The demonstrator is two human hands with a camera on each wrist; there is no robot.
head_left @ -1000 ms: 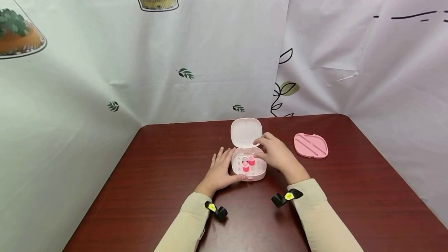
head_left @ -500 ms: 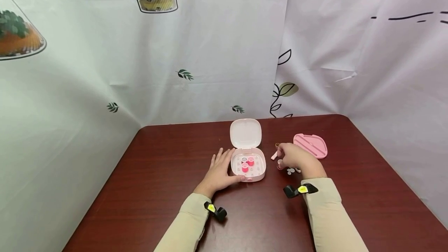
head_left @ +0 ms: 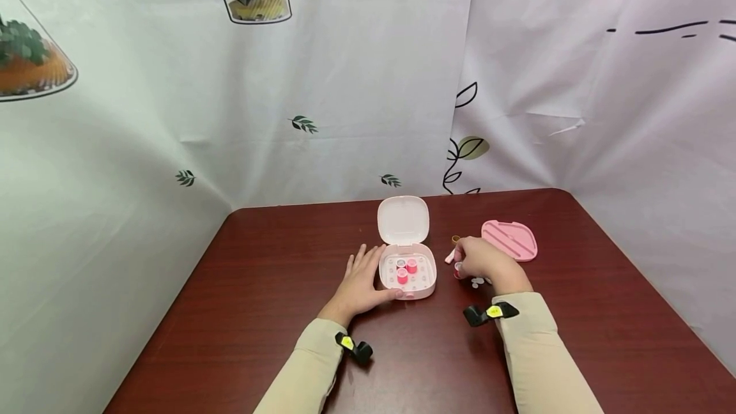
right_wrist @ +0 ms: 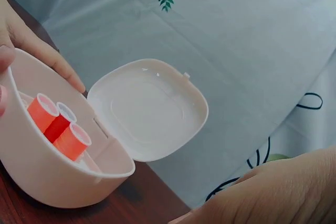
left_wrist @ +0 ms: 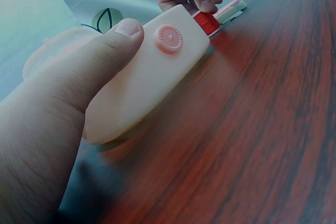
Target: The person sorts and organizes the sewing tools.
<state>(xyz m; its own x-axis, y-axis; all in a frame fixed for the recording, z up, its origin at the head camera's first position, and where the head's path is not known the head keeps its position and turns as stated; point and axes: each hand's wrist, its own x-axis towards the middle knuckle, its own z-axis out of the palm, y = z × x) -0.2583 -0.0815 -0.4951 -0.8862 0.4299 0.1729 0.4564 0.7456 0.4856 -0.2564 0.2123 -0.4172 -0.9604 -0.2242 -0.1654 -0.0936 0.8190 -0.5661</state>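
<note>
A pale pink sewing box (head_left: 427, 287) stands with its white lid (head_left: 404, 221) raised. My left hand (head_left: 359, 283) rests round its left side, fingers straight and spread, thumb along the front wall beside the round pink catch (left_wrist: 169, 39). Inside, three thread spools sit together among small pegs, two bright pink-orange and a red one; the front spool (head_left: 402, 276) is pink. Right of the box, my right hand (head_left: 491, 260) pinches a red thread spool (left_wrist: 207, 23) between thumb and fingers, low over the table. The right wrist view shows only the back of that hand (right_wrist: 278, 192).
Near my right hand lie a small gold ring-shaped piece (head_left: 456, 239), a pink-and-white piece (head_left: 450, 257) and small white discs (head_left: 477, 282). A pink grooved panel (head_left: 517, 238) lies behind it on the brown table (head_left: 276, 260). A printed cloth (head_left: 345, 82) hangs behind.
My right hand has gone from over the box to the small items on its right, and now holds a red spool there. The left hand keeps its place on the box.
</note>
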